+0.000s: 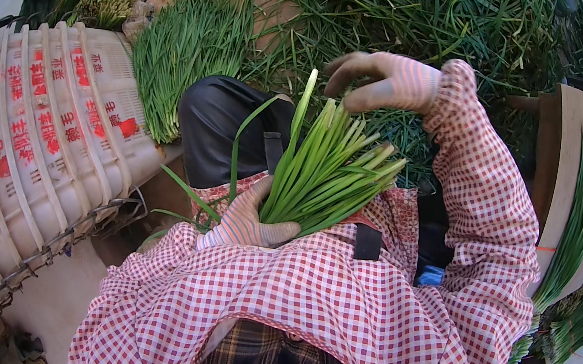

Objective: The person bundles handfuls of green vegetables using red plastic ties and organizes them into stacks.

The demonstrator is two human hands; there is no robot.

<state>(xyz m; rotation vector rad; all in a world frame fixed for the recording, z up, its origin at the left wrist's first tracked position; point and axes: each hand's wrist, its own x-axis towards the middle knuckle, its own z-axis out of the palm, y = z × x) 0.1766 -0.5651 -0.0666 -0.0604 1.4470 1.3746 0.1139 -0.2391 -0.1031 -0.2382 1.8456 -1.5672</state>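
Note:
My gloved left hand (pixel 249 219) is closed around a bunch of garlic chives (pixel 332 166) in front of my body. Their pale cut ends fan upward and to the right, and one stalk stands taller than the others. A few leaves stick out to the left, behind that hand. Just above the pale ends hovers my gloved right hand (pixel 387 83), its fingers curved and apart from the thumb. I see nothing held in it.
Loose chives (pixel 424 20) lie heaped at the far side, with a neater pile (pixel 190 52) at left. A white ribbed basket (pixel 42 120) with red printing stands on the left. At right, a tied chive bundle (pixel 582 213) rests against cardboard (pixel 566 134). My knee (pixel 224 126) juts forward.

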